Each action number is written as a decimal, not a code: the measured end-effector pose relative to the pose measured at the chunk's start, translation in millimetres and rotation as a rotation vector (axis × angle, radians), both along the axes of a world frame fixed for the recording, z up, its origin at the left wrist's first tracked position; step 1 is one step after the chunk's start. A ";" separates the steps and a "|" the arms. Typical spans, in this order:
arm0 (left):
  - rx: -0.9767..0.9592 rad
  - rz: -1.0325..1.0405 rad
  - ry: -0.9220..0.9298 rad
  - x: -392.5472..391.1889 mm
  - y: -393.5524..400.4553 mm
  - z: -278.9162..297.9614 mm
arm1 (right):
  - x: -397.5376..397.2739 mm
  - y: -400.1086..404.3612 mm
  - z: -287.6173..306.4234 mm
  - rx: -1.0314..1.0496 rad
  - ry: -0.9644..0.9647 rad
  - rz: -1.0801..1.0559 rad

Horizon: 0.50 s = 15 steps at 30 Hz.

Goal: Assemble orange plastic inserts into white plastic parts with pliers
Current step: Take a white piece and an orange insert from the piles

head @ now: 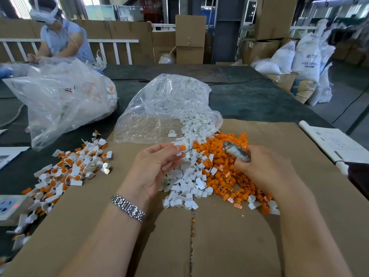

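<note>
Pinching a white part [178,147] with an orange insert [183,147] showing at its right edge, the left hand [157,166] holds the pair up just above the heaps, thumb and fingertips closed on it, remaining fingers loosely curled beneath; the right hand [259,168] is wrapped around the pliers [235,151], fingers curled on the handles, the blurred head pointing far-left toward the held piece; cannot tell how the jaws stand.

Loose white parts [189,176] lie in a strip spilling from the open clear bag [165,108] down the centre of the cardboard sheet [279,226]; loose orange inserts [225,176] are heaped just right of them, touching; finished pieces [67,170], white with orange, lie scattered at near left, partly off the cardboard.

Judgement: insert seems seated by hand but not yet pressed home; step in hand is the squeeze. To do it well: keep the pinch low on the white body so the insert face stays clear; bring the pliers square across insert and part, not skewed; squeeze once, firmly; keep fingertips out of the bite; check the insert sits flush before dropping the piece left.

Far left, another person [60,37] works at a second bag [63,96]; papers [335,142] at right.
</note>
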State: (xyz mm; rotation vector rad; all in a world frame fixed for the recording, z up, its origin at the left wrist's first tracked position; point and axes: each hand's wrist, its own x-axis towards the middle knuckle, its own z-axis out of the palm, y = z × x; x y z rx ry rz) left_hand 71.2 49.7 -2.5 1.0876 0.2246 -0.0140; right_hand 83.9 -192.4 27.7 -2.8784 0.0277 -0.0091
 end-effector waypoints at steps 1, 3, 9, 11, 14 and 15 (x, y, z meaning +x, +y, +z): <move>0.012 -0.003 0.003 -0.3 0.4 0.5 | -1.9 1.2 3.0 0.051 -0.033 0.006; 0.030 -0.017 0.004 -1.2 0.6 1.9 | -5.6 3.9 11.2 0.240 -0.081 0.023; -0.012 -0.047 -0.019 -3.9 -2.1 6.7 | -21.7 23.7 21.3 0.762 0.337 0.205; -0.004 -0.045 -0.030 -4.5 -3.2 8.7 | -24.6 36.0 16.9 0.734 0.395 0.227; 0.008 -0.043 -0.046 -6.5 -5.5 12.0 | -29.2 46.7 16.4 0.737 0.390 0.278; 0.017 -0.039 -0.054 -7.1 -6.5 12.5 | -30.2 47.7 17.5 0.717 0.373 0.291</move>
